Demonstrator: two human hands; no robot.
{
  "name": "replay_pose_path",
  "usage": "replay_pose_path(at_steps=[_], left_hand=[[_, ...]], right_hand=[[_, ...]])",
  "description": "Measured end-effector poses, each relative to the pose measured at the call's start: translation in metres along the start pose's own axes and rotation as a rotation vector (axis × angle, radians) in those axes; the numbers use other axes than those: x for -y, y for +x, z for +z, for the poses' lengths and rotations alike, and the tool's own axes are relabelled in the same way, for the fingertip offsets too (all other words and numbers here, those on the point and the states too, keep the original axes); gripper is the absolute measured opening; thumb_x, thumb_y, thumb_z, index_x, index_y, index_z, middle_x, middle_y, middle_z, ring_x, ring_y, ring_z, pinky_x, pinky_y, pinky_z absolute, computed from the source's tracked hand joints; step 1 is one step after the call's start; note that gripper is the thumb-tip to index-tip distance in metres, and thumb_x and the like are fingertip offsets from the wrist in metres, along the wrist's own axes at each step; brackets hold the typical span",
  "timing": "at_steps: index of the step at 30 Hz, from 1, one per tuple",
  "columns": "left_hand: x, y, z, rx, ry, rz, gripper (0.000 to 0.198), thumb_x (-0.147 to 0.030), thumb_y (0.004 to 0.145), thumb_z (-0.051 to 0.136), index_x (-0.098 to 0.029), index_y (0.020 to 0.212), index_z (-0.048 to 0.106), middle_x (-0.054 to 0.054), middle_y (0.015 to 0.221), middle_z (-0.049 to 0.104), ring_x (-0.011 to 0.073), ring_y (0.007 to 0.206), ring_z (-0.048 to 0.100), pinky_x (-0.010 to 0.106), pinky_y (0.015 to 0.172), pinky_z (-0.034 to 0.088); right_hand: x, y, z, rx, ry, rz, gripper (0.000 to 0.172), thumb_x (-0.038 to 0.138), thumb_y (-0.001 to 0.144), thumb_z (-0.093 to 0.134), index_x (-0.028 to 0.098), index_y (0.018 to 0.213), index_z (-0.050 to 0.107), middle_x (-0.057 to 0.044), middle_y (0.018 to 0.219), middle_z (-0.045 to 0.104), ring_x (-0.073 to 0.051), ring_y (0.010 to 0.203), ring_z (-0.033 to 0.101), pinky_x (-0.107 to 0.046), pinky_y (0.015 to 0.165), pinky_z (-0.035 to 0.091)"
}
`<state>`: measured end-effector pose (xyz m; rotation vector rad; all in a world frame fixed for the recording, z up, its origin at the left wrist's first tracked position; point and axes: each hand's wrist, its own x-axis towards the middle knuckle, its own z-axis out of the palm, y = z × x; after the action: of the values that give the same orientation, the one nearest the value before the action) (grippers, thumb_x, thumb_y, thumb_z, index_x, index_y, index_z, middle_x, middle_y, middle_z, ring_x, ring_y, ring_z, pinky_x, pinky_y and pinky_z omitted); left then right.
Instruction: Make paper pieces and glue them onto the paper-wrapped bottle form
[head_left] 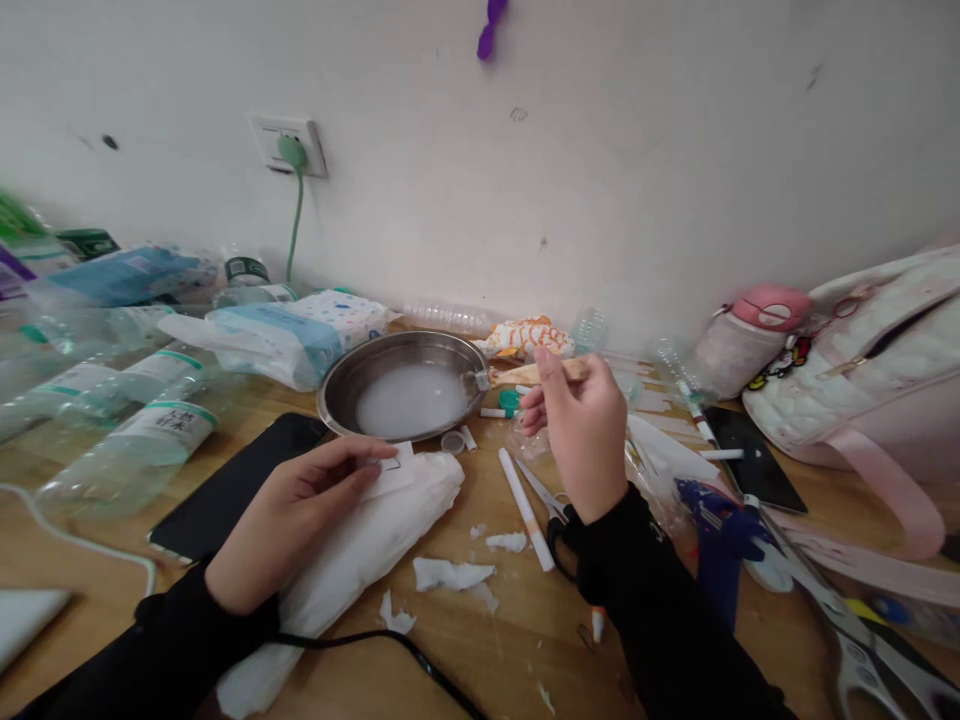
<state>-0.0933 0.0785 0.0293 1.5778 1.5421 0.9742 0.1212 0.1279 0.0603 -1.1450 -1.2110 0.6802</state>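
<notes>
My right hand [583, 430] is closed round the wooden handle of a small brush [525, 375], whose metal-collared tip rests at the rim of a steel bowl [341, 385] holding milky white liquid. My left hand [300, 510] lies on a white paper-wrapped bundle [360, 545], fingers pressed on a small white paper piece [394, 472] at its top. Both sleeves are black.
Scissors [551, 510] and a white paper stick [525, 508] lie between my hands, with torn paper scraps [450, 573] nearer me. A black phone [232, 485], empty plastic bottles [127, 450], tissue packs [285, 335], a blue glue gun [720, 540], a second phone [754, 455], large scissors [855, 630] and a pink bag [885, 370] crowd the wooden table.
</notes>
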Motion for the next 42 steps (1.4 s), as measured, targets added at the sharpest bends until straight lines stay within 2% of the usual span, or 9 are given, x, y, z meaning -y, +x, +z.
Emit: replay_pose_path(at_steps=[3, 7, 13, 23, 31, 34, 37, 39, 42], left_hand=[[0.000, 0.000, 0.001, 0.000, -0.010, -0.003, 0.020, -0.033, 0.071, 0.055, -0.024, 0.087, 0.063, 0.000, 0.094, 0.064, 0.0178, 0.088, 0.054, 0.021, 0.075, 0.039], [-0.001, 0.000, 0.001, -0.009, -0.007, -0.008, 0.020, -0.034, 0.071, 0.055, -0.024, 0.086, 0.063, -0.001, 0.091, 0.063, 0.0170, 0.085, 0.054, 0.020, 0.071, 0.040], [-0.001, 0.000, 0.001, -0.025, -0.013, -0.036, 0.023, -0.034, 0.070, 0.055, -0.021, 0.087, 0.062, 0.001, 0.088, 0.063, 0.0173, 0.080, 0.054, 0.021, 0.065, 0.041], [-0.002, -0.001, 0.000, 0.007, -0.054, -0.054, 0.021, -0.032, 0.071, 0.057, -0.020, 0.088, 0.060, 0.002, 0.092, 0.062, 0.0183, 0.083, 0.053, 0.023, 0.071, 0.040], [-0.002, 0.000, 0.001, -0.014, -0.030, -0.027, 0.019, -0.031, 0.072, 0.056, -0.019, 0.086, 0.060, 0.002, 0.089, 0.061, 0.0179, 0.082, 0.052, 0.023, 0.070, 0.040], [-0.003, 0.000, 0.001, -0.014, -0.021, -0.004, 0.017, -0.030, 0.072, 0.056, -0.019, 0.084, 0.061, 0.002, 0.089, 0.062, 0.0181, 0.084, 0.053, 0.022, 0.071, 0.040], [-0.003, -0.001, 0.001, 0.001, -0.032, 0.000, 0.016, -0.030, 0.072, 0.056, -0.020, 0.083, 0.061, 0.001, 0.090, 0.063, 0.0179, 0.085, 0.054, 0.022, 0.071, 0.041], [-0.002, -0.001, 0.001, -0.003, -0.020, -0.001, 0.016, -0.030, 0.072, 0.056, -0.021, 0.084, 0.061, 0.001, 0.089, 0.063, 0.0180, 0.084, 0.054, 0.022, 0.070, 0.041], [-0.002, -0.001, 0.000, -0.005, -0.010, -0.006, 0.016, -0.031, 0.072, 0.056, -0.021, 0.084, 0.061, 0.001, 0.089, 0.063, 0.0183, 0.084, 0.055, 0.022, 0.070, 0.042]], right_hand=[[-0.006, 0.000, 0.001, 0.020, -0.175, -0.008, 0.032, 0.049, 0.074, 0.052, 0.021, 0.067, 0.038, 0.006, 0.049, 0.052, -0.010, 0.034, 0.051, -0.019, 0.030, 0.041], [-0.011, 0.001, 0.001, -0.039, -0.349, -0.041, 0.029, 0.045, 0.073, 0.053, 0.021, 0.068, 0.038, 0.004, 0.053, 0.052, -0.010, 0.037, 0.049, -0.021, 0.035, 0.038], [-0.010, 0.005, -0.001, -0.101, -0.408, -0.105, 0.014, 0.031, 0.076, 0.050, 0.021, 0.070, 0.042, 0.005, 0.051, 0.050, -0.011, 0.043, 0.048, -0.022, 0.044, 0.037], [-0.001, 0.008, -0.009, -0.146, -0.475, -0.179, 0.011, 0.024, 0.074, 0.050, 0.022, 0.066, 0.043, 0.006, 0.047, 0.046, -0.013, 0.042, 0.046, -0.023, 0.043, 0.032], [0.006, 0.014, -0.023, -0.166, -0.411, -0.141, 0.012, 0.032, 0.077, 0.049, 0.022, 0.072, 0.044, 0.005, 0.049, 0.050, -0.013, 0.041, 0.048, -0.023, 0.042, 0.035], [0.004, 0.012, -0.018, -0.143, -0.231, -0.078, 0.015, 0.036, 0.079, 0.047, 0.023, 0.075, 0.042, 0.007, 0.046, 0.048, -0.011, 0.036, 0.047, -0.021, 0.037, 0.035], [-0.004, 0.007, -0.007, -0.028, -0.116, 0.016, 0.017, 0.039, 0.081, 0.043, 0.023, 0.076, 0.040, 0.009, 0.041, 0.044, -0.010, 0.028, 0.044, -0.017, 0.029, 0.031], [-0.011, 0.005, -0.002, 0.020, -0.113, 0.048, 0.017, 0.038, 0.081, 0.043, 0.023, 0.074, 0.039, 0.010, 0.039, 0.043, -0.009, 0.025, 0.042, -0.017, 0.026, 0.029], [-0.018, 0.006, -0.002, -0.009, -0.167, 0.029, 0.016, 0.035, 0.080, 0.045, 0.022, 0.073, 0.040, 0.010, 0.039, 0.044, -0.009, 0.026, 0.041, -0.017, 0.029, 0.029]])
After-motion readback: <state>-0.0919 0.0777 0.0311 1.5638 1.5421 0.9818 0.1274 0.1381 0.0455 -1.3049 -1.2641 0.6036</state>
